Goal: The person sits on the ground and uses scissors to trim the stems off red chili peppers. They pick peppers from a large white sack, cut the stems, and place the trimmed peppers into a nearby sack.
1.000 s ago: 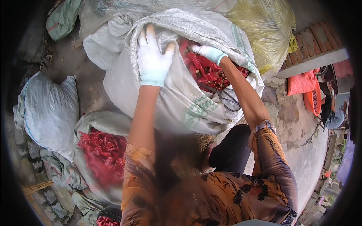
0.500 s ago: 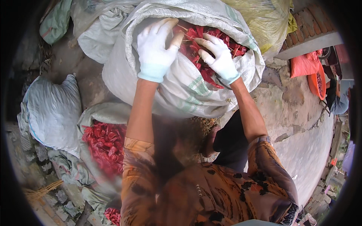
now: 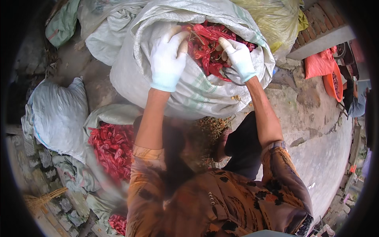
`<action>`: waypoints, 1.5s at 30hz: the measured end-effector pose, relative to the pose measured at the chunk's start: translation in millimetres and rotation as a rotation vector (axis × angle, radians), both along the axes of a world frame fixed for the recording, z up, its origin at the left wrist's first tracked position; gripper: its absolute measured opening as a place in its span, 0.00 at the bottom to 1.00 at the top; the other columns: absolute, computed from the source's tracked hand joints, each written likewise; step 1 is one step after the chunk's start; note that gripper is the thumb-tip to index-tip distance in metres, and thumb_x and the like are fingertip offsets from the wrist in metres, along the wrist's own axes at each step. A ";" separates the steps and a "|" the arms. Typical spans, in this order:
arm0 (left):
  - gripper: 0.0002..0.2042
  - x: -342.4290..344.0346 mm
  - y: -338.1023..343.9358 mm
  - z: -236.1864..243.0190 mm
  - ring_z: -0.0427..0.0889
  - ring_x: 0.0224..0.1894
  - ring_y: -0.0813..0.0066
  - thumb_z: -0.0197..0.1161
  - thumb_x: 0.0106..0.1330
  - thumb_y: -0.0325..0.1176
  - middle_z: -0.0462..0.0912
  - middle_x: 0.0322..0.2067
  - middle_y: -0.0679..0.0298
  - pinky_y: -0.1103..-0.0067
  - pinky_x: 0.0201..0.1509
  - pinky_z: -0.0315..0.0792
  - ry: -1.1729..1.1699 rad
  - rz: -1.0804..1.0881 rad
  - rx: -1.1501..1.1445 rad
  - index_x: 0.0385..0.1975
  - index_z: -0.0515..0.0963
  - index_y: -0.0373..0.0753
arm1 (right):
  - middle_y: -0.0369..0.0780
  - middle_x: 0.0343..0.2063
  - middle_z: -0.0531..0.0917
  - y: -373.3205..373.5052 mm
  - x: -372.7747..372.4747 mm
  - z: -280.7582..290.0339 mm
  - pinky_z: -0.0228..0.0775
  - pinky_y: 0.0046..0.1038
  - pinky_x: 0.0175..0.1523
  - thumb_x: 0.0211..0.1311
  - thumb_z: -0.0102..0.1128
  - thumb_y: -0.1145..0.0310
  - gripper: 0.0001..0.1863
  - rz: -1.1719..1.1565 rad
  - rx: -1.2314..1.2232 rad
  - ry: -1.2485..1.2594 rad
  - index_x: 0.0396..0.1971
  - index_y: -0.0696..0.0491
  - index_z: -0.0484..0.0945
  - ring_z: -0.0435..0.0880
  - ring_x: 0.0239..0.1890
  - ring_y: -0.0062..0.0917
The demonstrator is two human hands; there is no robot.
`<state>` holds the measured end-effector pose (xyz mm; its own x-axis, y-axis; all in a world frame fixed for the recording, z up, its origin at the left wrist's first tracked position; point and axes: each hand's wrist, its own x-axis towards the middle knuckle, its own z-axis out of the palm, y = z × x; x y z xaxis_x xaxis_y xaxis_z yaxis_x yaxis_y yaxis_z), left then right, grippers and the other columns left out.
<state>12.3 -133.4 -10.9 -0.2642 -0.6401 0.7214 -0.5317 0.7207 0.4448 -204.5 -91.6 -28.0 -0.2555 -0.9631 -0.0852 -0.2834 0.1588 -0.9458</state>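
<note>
- Chillies (image 3: 205, 47) fill the big sack's (image 3: 197, 91) open mouth.
- My left hand (image 3: 167, 59) grips the sack's rim, closed.
- My right hand (image 3: 237, 57) digs among them, scissors (image 3: 231, 77) just below; grip unclear.
- Best hold that rim firm.

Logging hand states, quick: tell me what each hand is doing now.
Left hand: closed on the sack's rim.
Right hand: in the red chillies, scissors below it; grip unclear.

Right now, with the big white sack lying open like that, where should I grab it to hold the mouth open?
Probably grip the rolled rim of the white sack on its near-left edge, where the left hand already rests. The rim is folded back there, giving a thick lip, and the chillies sit clear inside.
</note>
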 end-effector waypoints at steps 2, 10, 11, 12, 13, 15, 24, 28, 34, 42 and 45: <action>0.10 -6.3 8.3 0.7 0.79 0.48 0.61 0.60 0.63 0.28 0.80 0.47 0.57 0.73 0.53 0.72 0.079 -0.049 0.153 0.43 0.80 0.38 | 0.41 0.18 0.79 -2.8 15.0 -11.7 0.69 0.27 0.28 0.58 0.60 0.43 0.28 0.028 0.137 0.174 0.31 0.59 0.82 0.76 0.20 0.22; 0.25 -10.5 11.9 -28.1 0.81 0.41 0.60 0.64 0.58 0.42 0.76 0.50 0.59 0.70 0.47 0.73 -0.483 -0.018 0.450 0.54 0.73 0.41 | 0.27 0.16 0.69 -0.3 18.7 -7.7 0.49 0.16 0.18 0.62 0.59 0.66 0.07 0.112 0.117 -0.320 0.34 0.53 0.78 0.60 0.14 0.08; 0.24 -11.2 12.5 -28.6 0.80 0.41 0.59 0.64 0.58 0.42 0.77 0.48 0.58 0.69 0.46 0.73 -0.475 -0.017 0.474 0.54 0.73 0.41 | 0.28 0.16 0.70 3.6 16.3 -1.4 0.51 0.15 0.18 0.62 0.57 0.67 0.06 0.093 0.109 -0.400 0.32 0.53 0.77 0.62 0.14 0.08; 0.24 -13.6 11.3 -31.1 0.80 0.38 0.62 0.64 0.59 0.40 0.78 0.44 0.59 0.71 0.43 0.73 -0.415 -0.033 0.411 0.55 0.73 0.40 | 0.28 0.17 0.71 5.3 12.6 -0.4 0.51 0.15 0.18 0.63 0.57 0.67 0.05 0.097 0.081 -0.431 0.33 0.52 0.77 0.62 0.14 0.09; 0.24 -16.7 9.0 -34.9 0.80 0.35 0.65 0.64 0.59 0.39 0.80 0.41 0.61 0.73 0.41 0.74 -0.356 -0.049 0.348 0.56 0.72 0.40 | 0.28 0.17 0.71 6.6 10.0 -0.1 0.51 0.15 0.18 0.63 0.56 0.67 0.05 0.100 0.053 -0.461 0.33 0.52 0.77 0.63 0.14 0.09; 0.24 -22.6 9.7 -35.5 0.79 0.30 0.73 0.64 0.60 0.36 0.80 0.34 0.63 0.78 0.35 0.73 -0.132 -0.158 0.439 0.57 0.72 0.38 | 0.29 0.17 0.72 8.7 10.4 -3.0 0.51 0.15 0.17 0.63 0.56 0.67 0.05 0.048 0.024 -0.527 0.34 0.52 0.77 0.63 0.14 0.10; 0.20 -43.8 23.7 -22.7 0.70 0.22 0.86 0.67 0.60 0.31 0.80 0.35 0.66 0.88 0.26 0.66 0.285 -0.200 0.340 0.52 0.76 0.32 | 0.33 0.20 0.75 11.1 24.0 -7.9 0.56 0.16 0.18 0.65 0.52 0.66 0.08 0.134 -0.019 -0.621 0.36 0.55 0.75 0.67 0.15 0.12; 0.17 -46.3 34.1 -6.4 0.76 0.29 0.81 0.65 0.61 0.29 0.80 0.39 0.63 0.84 0.34 0.71 0.548 -0.300 0.732 0.49 0.76 0.33 | 0.36 0.22 0.80 20.8 18.3 19.4 0.67 0.21 0.25 0.63 0.54 0.64 0.12 0.054 0.037 -0.062 0.38 0.58 0.78 0.75 0.19 0.17; 0.17 -37.7 40.5 0.1 0.78 0.32 0.81 0.61 0.62 0.26 0.79 0.41 0.63 0.83 0.38 0.74 0.405 -0.270 0.767 0.51 0.73 0.32 | 0.42 0.26 0.84 42.1 15.7 48.4 0.73 0.26 0.35 0.61 0.59 0.51 0.22 0.192 -0.298 0.327 0.37 0.57 0.79 0.83 0.28 0.24; 0.15 -22.9 73.6 -8.3 0.78 0.31 0.78 0.61 0.61 0.28 0.79 0.33 0.64 0.80 0.36 0.72 -0.022 -0.211 0.346 0.49 0.78 0.38 | 0.42 0.22 0.81 52.0 10.8 31.1 0.69 0.29 0.32 0.66 0.51 0.47 0.23 0.482 -0.221 0.477 0.34 0.54 0.81 0.80 0.25 0.29; 0.14 -14.6 81.4 -15.2 0.77 0.29 0.81 0.61 0.62 0.30 0.80 0.32 0.63 0.80 0.34 0.72 -0.045 -0.231 0.447 0.48 0.78 0.36 | 0.41 0.18 0.77 60.5 14.5 34.9 0.68 0.29 0.32 0.66 0.51 0.47 0.23 0.531 -0.089 0.318 0.33 0.54 0.81 0.78 0.23 0.27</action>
<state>-2.4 -52.0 -26.1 -0.4602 -0.8050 0.3746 -0.4065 0.5661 0.7172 -190.0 -31.1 6.9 0.2608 -0.9654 0.0028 -0.5717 -0.1568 -0.8053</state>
